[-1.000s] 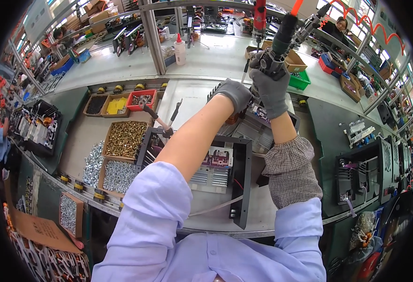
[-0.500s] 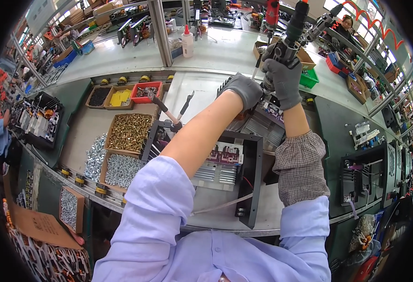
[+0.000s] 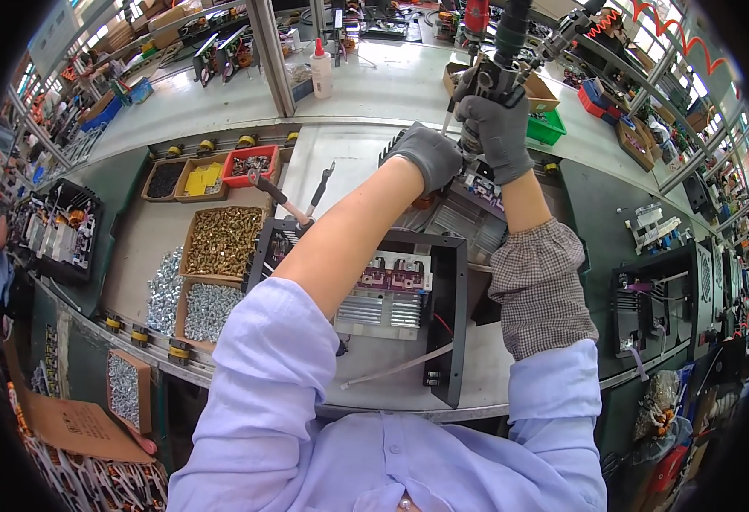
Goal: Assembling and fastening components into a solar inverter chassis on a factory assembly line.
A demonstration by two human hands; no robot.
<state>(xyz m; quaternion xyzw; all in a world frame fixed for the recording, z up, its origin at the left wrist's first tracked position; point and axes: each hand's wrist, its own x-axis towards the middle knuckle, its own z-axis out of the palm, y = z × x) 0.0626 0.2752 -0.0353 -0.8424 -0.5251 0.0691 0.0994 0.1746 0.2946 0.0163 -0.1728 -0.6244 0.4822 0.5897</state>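
My right hand (image 3: 501, 141), in a grey glove, is wrapped round a black power screwdriver (image 3: 504, 53) held upright at the far side of the bench. Beside its lower end my left hand (image 3: 430, 158), also gloved, is closed, and what its fingers hold is hidden. Both hands are over a unit with a finned metal heat sink and circuit parts (image 3: 468, 218), partly covered by my hands. Nearer me lies an open black metal chassis (image 3: 449, 320) with purple-based components (image 3: 396, 273) inside, and my left forearm crosses above it.
To the left are boxes of brass-coloured fasteners (image 3: 221, 241) and silver screws (image 3: 211, 311), plus a red bin (image 3: 251, 166). A green bin (image 3: 547, 128) stands beyond my right hand. A white bottle (image 3: 321, 72) is at the back. More chassis (image 3: 660, 307) stand at right.
The whole view has shifted slightly, with the scene sliding left and a little up. Both hands keep nearly the same place over the far unit, the screwdriver still in my right hand.
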